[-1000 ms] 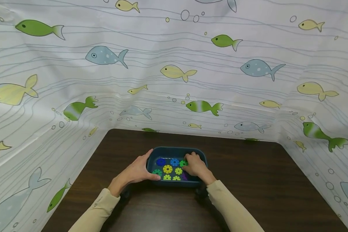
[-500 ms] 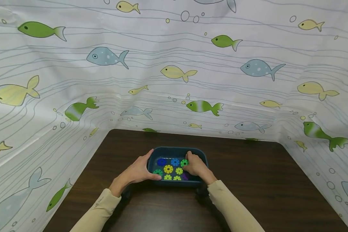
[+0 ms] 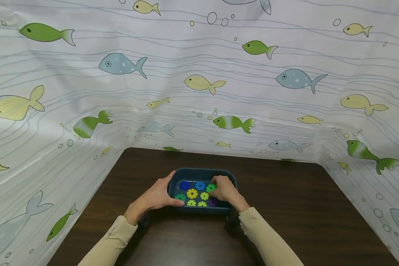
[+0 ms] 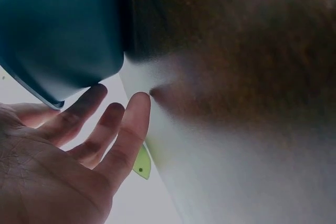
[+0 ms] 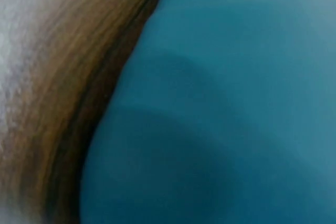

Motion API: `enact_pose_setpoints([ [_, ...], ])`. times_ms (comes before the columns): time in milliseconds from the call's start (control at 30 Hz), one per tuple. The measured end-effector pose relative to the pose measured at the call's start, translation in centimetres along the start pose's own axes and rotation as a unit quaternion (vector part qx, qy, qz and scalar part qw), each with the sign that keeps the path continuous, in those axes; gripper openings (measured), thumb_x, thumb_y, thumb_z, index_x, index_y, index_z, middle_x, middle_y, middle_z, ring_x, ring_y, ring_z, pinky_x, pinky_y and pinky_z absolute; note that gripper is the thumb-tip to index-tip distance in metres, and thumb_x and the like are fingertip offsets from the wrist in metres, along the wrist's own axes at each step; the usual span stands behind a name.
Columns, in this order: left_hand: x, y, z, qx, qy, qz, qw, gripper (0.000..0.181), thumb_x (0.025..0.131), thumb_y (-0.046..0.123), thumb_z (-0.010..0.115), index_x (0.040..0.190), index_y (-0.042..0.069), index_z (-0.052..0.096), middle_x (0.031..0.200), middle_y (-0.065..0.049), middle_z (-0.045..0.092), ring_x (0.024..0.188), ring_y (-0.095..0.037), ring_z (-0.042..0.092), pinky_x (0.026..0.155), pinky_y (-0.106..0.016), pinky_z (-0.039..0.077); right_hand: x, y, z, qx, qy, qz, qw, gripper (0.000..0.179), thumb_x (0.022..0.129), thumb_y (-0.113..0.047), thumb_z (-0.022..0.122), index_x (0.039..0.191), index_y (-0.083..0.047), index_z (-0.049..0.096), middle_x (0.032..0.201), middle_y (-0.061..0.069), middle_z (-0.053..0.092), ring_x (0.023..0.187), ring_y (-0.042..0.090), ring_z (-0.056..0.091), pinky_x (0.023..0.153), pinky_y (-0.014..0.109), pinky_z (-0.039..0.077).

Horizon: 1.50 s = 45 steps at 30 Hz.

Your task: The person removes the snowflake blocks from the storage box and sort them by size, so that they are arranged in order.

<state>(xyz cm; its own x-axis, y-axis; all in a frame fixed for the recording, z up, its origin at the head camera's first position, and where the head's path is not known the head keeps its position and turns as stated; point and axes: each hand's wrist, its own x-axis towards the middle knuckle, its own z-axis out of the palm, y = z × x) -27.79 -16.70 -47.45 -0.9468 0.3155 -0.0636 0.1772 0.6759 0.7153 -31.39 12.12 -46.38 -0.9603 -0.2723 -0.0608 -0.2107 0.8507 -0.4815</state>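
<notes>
A dark blue plastic basin (image 3: pixel 203 210) holds several flat, notched snowflake discs. Among them are a yellow disc (image 3: pixel 192 193), a light blue disc (image 3: pixel 200 186) and a dark blue disc (image 3: pixel 184 185). My left hand (image 3: pixel 157 194) spans the basin's left end, thumb over the front rim and index finger by the back left corner. In the left wrist view its fingers (image 4: pixel 134 129) are extended beside the basin wall. My right hand (image 3: pixel 226 190) reaches into the right side, fingers curled, with finger and thumb at the right edge of a green disc (image 3: pixel 210 188). A purple disc (image 3: pixel 212 202) lies partly under it.
The basin stands on a dark brown wooden table (image 3: pixel 286 207). A white curtain (image 3: pixel 199 55) printed with fish borders the table at the back and both sides. The right wrist view is filled mostly by the basin's outer wall (image 5: pixel 210 103).
The right hand's fingers shift slightly: the index finger lifts half a second ago and is curled down again now. The left hand, basin and discs stay in place.
</notes>
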Motion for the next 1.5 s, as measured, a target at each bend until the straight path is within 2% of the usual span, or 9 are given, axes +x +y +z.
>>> enact_pose_setpoints([
  [267, 0.1, 0.0, 0.0, -0.002, -0.006, 0.001, 1.0000, 0.130, 0.081, 0.055, 0.091, 0.175, 0.005, 0.015, 0.164, -0.025, 0.048, 0.140, -0.040, 0.055, 0.121, -0.073, 0.044, -1.0, 0.1, -0.5, 0.031, 0.044, -0.016, 0.9984, 0.043, 0.090, -0.023, 0.091, 0.122, 0.003, 0.076, 0.101, 0.012, 0.076, 0.078, 0.016, 0.065, 0.075, 0.038, 0.061],
  [433, 0.1, -0.3, 0.0, -0.006, -0.006, 0.005, 1.0000, 0.130, 0.081, 0.053, 0.091, 0.175, 0.005, 0.015, 0.162, -0.024, 0.050, 0.137, -0.038, 0.057, 0.121, -0.071, 0.045, -1.9, 0.0, -1.0, 0.061, 0.068, -0.028, 0.9954, 0.045, 0.090, -0.024, 0.091, 0.123, 0.003, 0.077, 0.092, 0.008, 0.072, 0.075, 0.016, 0.058, 0.069, 0.034, 0.052],
  [800, 0.2, -0.4, -0.1, -0.001, -0.007, 0.012, 0.9999, 0.131, 0.081, 0.053, 0.092, 0.174, 0.003, 0.015, 0.156, -0.023, 0.057, 0.130, -0.034, 0.061, 0.120, -0.070, 0.047, -3.6, 1.1, -1.8, 0.101, 0.121, -0.040, 0.9867, 0.041, 0.090, -0.022, 0.091, 0.121, 0.000, 0.077, 0.092, 0.005, 0.067, 0.078, 0.016, 0.055, 0.072, 0.031, 0.051],
  [1133, 0.2, -0.1, -0.1, 0.001, -0.004, 0.000, 1.0000, 0.132, 0.080, 0.054, 0.093, 0.174, 0.005, 0.015, 0.160, -0.026, 0.051, 0.135, -0.040, 0.058, 0.120, -0.072, 0.045, -4.8, 3.6, -3.1, 0.098, 0.146, -0.058, 0.9827, 0.038, 0.088, -0.021, 0.093, 0.119, -0.003, 0.078, 0.098, 0.005, 0.068, 0.083, 0.013, 0.055, 0.074, 0.026, 0.050],
  [1367, 0.3, 0.0, 0.0, -0.001, -0.001, 0.007, 1.0000, 0.132, 0.080, 0.054, 0.093, 0.174, 0.004, 0.016, 0.158, -0.026, 0.054, 0.133, -0.039, 0.059, 0.120, -0.071, 0.046, -5.7, 5.8, -3.9, 0.099, 0.163, -0.041, 0.9809, 0.037, 0.088, -0.023, 0.093, 0.117, -0.006, 0.078, 0.096, 0.004, 0.067, 0.083, 0.012, 0.056, 0.073, 0.024, 0.049],
  [1500, -0.2, -0.3, -0.1, 0.000, -0.004, 0.003, 1.0000, 0.132, 0.080, 0.055, 0.093, 0.174, 0.003, 0.015, 0.154, -0.026, 0.056, 0.131, -0.038, 0.059, 0.119, -0.072, 0.047, -6.2, 6.5, -3.8, 0.113, 0.160, -0.032, 0.9802, 0.036, 0.088, -0.023, 0.093, 0.116, -0.006, 0.079, 0.095, 0.003, 0.066, 0.083, 0.012, 0.055, 0.072, 0.023, 0.049],
])
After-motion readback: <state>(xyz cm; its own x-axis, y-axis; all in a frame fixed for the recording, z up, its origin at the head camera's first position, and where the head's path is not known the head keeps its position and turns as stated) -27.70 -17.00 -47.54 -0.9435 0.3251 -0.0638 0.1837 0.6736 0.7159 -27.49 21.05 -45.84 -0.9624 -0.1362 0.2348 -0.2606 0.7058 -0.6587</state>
